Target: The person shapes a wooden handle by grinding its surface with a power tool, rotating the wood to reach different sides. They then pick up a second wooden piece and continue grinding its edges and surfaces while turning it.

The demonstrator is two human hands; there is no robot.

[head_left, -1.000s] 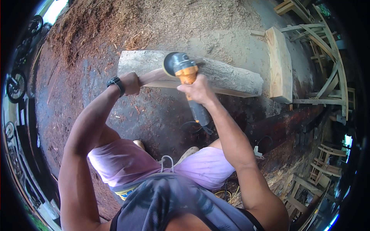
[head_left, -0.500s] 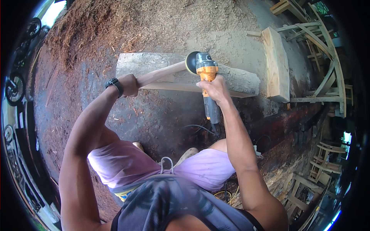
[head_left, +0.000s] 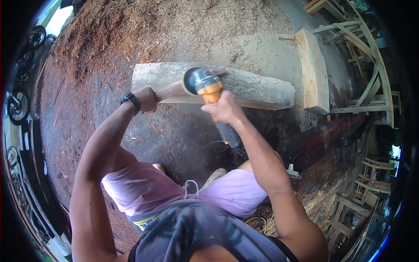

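Note:
My left hand [head_left: 145, 99], a dark watch on its wrist, is closed around the near end of a wooden stick [head_left: 169, 91]. The stick slants up to the right over a rough log [head_left: 257, 87], its far end showing past the tool. In my right hand [head_left: 227, 108] is an orange and black angle grinder [head_left: 210, 89], gripped around its body. The grinder's round disc [head_left: 190, 81] overlaps the middle of the stick, and its head is blurred by motion. A cord trails from the back of the grinder.
A squared timber block [head_left: 312, 72] lies to the right of the log. Curved wooden frames [head_left: 377, 65] stand beyond it. Sawdust and shavings [head_left: 174, 30] cover the ground at the back. Wooden chair-like frames [head_left: 371, 174] stand at lower right, and bicycle wheels [head_left: 18, 105] show at far left.
My right hand has moved the grinder left along the stick, toward my left hand, and tilted it. My left hand keeps its hold in nearly the same place.

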